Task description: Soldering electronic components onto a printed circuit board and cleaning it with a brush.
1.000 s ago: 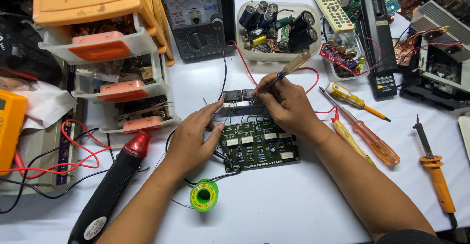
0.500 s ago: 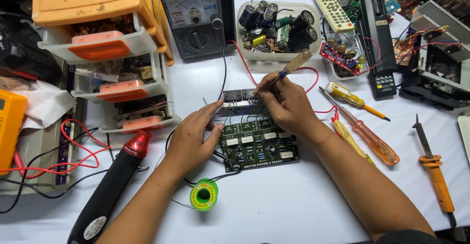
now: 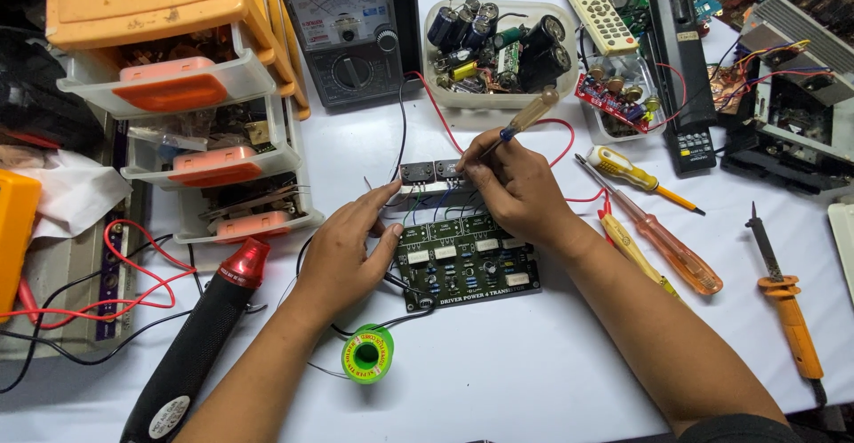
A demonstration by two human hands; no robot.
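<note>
A white surface (image 3: pixel 534 381) lay crowded with electronics gear. At its middle sat a dark green circuit board (image 3: pixel 467 261), two black transistors (image 3: pixel 431 173) along its far edge. The left hand (image 3: pixel 342 252) rested loosely open at the board's left edge, fingertips touching the transistors. The right hand (image 3: pixel 516 185) was closed around a clear-handled screwdriver (image 3: pixel 520 123), its tip down at the transistors. A green solder spool (image 3: pixel 367 354) lay near the board, a black-and-red heat gun (image 3: pixel 200 336) to the left.
</note>
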